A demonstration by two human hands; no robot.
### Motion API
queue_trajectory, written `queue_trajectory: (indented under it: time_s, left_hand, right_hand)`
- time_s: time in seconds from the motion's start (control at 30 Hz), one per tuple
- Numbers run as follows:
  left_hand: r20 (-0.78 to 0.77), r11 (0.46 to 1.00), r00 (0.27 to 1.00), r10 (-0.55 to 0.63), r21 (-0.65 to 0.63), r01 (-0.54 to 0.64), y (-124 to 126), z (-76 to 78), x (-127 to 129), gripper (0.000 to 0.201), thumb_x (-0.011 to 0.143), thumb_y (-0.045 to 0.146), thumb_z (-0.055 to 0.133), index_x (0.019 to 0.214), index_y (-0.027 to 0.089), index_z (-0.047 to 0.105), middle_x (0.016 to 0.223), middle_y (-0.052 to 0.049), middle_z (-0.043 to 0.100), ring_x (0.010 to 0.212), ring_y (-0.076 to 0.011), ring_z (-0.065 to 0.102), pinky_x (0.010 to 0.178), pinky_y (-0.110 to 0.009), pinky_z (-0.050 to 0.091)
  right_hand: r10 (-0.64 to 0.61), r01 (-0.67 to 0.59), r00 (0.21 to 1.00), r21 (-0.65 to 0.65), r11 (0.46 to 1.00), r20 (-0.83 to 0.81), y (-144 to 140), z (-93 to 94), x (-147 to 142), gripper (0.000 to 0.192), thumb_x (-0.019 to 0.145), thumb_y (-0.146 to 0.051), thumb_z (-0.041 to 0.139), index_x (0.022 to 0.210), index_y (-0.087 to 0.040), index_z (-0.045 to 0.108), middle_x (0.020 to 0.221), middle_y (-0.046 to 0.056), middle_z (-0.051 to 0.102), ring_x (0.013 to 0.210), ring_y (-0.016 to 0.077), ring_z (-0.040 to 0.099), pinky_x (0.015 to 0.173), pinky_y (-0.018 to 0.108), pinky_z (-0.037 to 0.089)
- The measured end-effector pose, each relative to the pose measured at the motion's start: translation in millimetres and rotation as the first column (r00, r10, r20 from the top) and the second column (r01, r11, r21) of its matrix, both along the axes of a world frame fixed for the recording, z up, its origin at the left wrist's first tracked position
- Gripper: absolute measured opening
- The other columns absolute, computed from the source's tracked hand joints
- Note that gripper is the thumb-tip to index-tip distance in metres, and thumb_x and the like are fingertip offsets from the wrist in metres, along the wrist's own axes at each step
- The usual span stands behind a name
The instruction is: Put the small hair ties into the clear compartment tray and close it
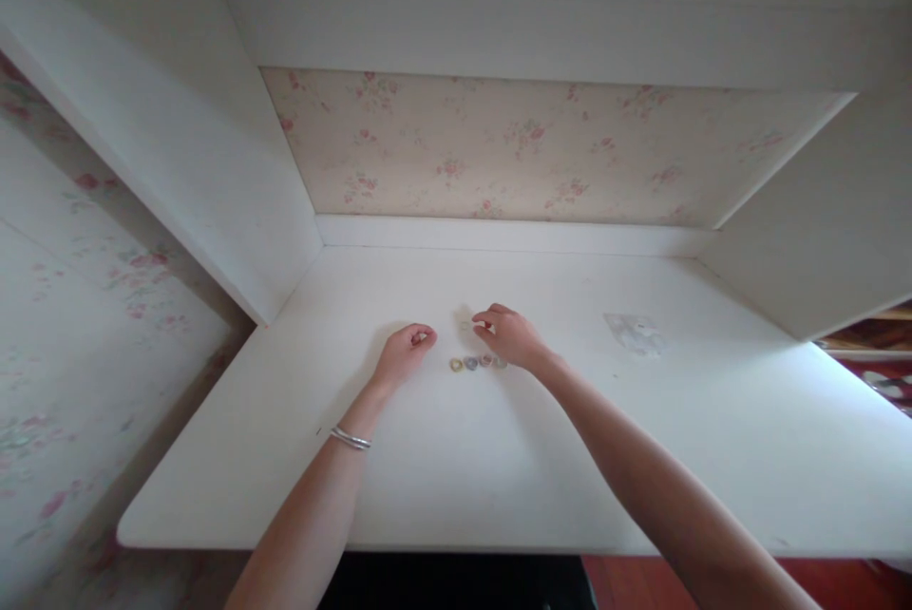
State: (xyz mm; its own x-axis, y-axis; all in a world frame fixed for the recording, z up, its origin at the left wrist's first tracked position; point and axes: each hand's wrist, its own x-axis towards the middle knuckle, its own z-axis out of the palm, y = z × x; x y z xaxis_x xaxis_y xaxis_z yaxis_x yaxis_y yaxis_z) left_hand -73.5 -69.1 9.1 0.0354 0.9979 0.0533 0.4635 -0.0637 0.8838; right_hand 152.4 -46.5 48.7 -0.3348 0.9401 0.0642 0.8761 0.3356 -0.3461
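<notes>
Four small rings are already laid in a row on the white desk. A fifth ring is pinched by the right hand; something small is enclosed by the curled left hand.

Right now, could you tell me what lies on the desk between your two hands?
In the head view, only bare white desk separates the left hand from the right hand; the row of small rings lies just nearer me.

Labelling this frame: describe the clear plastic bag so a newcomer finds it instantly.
Start at the white desk top under the floral wallpaper panel. Right of the right hand lies a small clear plastic bag, flat and alone. Unlike the row of small coloured rings between the hands, it is translucent and crinkled.
</notes>
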Motion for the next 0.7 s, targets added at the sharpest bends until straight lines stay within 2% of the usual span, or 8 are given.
queue_trajectory:
  time_s: [0.1, 0.2, 0.33, 0.53, 0.63, 0.7]
  left_hand:
    - [0.021, 1.0, 1.0, -0.02, 0.004, 0.02, 0.6, -1.3, -1.8, 0.031, 0.078, 0.043, 0.053, 0.088, 0.018, 0.067, 0.06, 0.003, 0.051, 0.054, -0.0106, 0.044, 0.05, -0.021, 0.031]
    - [0.027, 0.999, 0.999, -0.038, 0.007, 0.038, 1.1, -2.2, -3.3, 0.03, 0.078, 0.043, 0.052, 0.087, 0.018, 0.067, 0.059, 0.003, 0.05, 0.053, -0.0103, 0.043, 0.049, -0.021, 0.03]
    - [0.017, 0.998, 0.998, -0.064, 0.029, 0.063, 1.9, -1.4, -4.0, 0.027, 0.078, 0.039, 0.053, 0.085, 0.018, 0.067, 0.061, 0.002, 0.054, 0.054, -0.0106, 0.045, 0.05, -0.021, 0.031]
    - [0.001, 0.998, 0.998, -0.063, 0.022, 0.063, 1.9, -0.2, -4.1, 0.027, 0.078, 0.039, 0.052, 0.084, 0.018, 0.067, 0.064, 0.002, 0.058, 0.057, -0.0121, 0.049, 0.053, -0.022, 0.034]
    - [-0.004, 0.997, 0.998, -0.068, 0.028, 0.068, 1.4, -0.6, -4.6, 0.027, 0.078, 0.04, 0.052, 0.085, 0.019, 0.067, 0.067, 0.001, 0.06, 0.061, -0.0128, 0.052, 0.056, -0.022, 0.036]
    - [-0.012, 0.997, 0.997, -0.07, 0.03, 0.071, 1.0, -0.5, -4.7, 0.028, 0.078, 0.04, 0.052, 0.086, 0.019, 0.068, 0.07, 0.0, 0.063, 0.064, -0.0133, 0.054, 0.059, -0.022, 0.038]
  right_hand:
    - [0.082, -0.071, 0.987, -0.083, 0.994, 0.141, 22.7, 4.6, -14.2, 0.029, 0.088, -0.034, 0.046, 0.109, -0.028, 0.064, 0.103, 0.004, 0.06, 0.086, 0.0158, 0.059, 0.072, 0.024, 0.04]
    - [0.139, -0.121, 0.977, -0.119, 0.986, 0.164, 36.9, 1.7, -18.4, 0.024, 0.084, -0.033, 0.052, 0.099, -0.027, 0.069, 0.1, 0.004, 0.061, 0.084, 0.0161, 0.059, 0.071, 0.024, 0.04]
    - [0.185, -0.166, 0.968, -0.124, 0.978, 0.169, 42.1, -3.2, -15.7, 0.021, 0.084, -0.026, 0.05, 0.09, -0.023, 0.07, 0.097, 0.005, 0.061, 0.084, 0.0159, 0.058, 0.071, 0.023, 0.039]
    - [0.196, -0.185, 0.971, -0.093, 0.978, 0.136, 33.6, 1.4, -7.7, 0.021, 0.086, -0.022, 0.047, 0.083, -0.019, 0.068, 0.095, 0.006, 0.06, 0.081, 0.0138, 0.057, 0.073, 0.022, 0.038]
    - [0.148, -0.146, 0.985, -0.027, 0.989, 0.087, 17.6, 3.2, 2.5, 0.024, 0.091, -0.023, 0.042, 0.091, -0.019, 0.065, 0.098, 0.006, 0.058, 0.085, 0.0136, 0.056, 0.075, 0.022, 0.039]
    - [0.098, -0.098, 0.995, 0.037, 0.994, -0.006, 1.0, -0.1, 11.9, 0.024, 0.092, -0.025, 0.04, 0.092, -0.018, 0.064, 0.097, 0.006, 0.057, 0.083, 0.013, 0.056, 0.074, 0.022, 0.039]
